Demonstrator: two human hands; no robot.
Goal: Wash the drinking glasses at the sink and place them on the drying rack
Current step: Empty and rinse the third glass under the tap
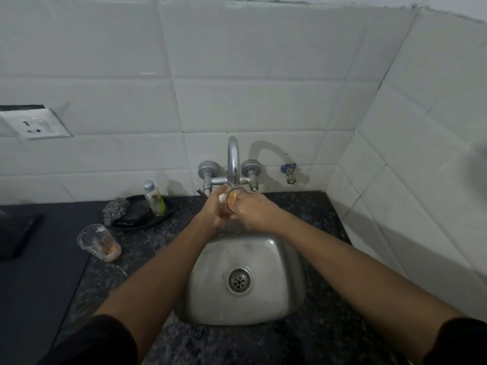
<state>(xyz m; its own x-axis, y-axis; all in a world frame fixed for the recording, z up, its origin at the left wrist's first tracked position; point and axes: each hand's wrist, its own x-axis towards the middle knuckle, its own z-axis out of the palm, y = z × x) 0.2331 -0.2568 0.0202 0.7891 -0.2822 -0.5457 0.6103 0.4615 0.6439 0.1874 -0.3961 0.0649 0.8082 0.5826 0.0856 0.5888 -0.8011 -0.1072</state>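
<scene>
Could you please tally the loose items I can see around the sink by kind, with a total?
Glasses: 2, one held under the tap, one on the counter
Bottle: 1
Steel scrubber: 1
Black dish: 1
Total: 5

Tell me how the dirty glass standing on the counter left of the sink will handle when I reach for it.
The dirty glass looks like thin clear glass, so probably light and fragile on the stone counter. It tapers to a narrow base with a wide rim, so a sideways nudge may tip it and let it roll. Orange residue sits at the bottom; the wall may be greasy, so the grip could slip.
</scene>
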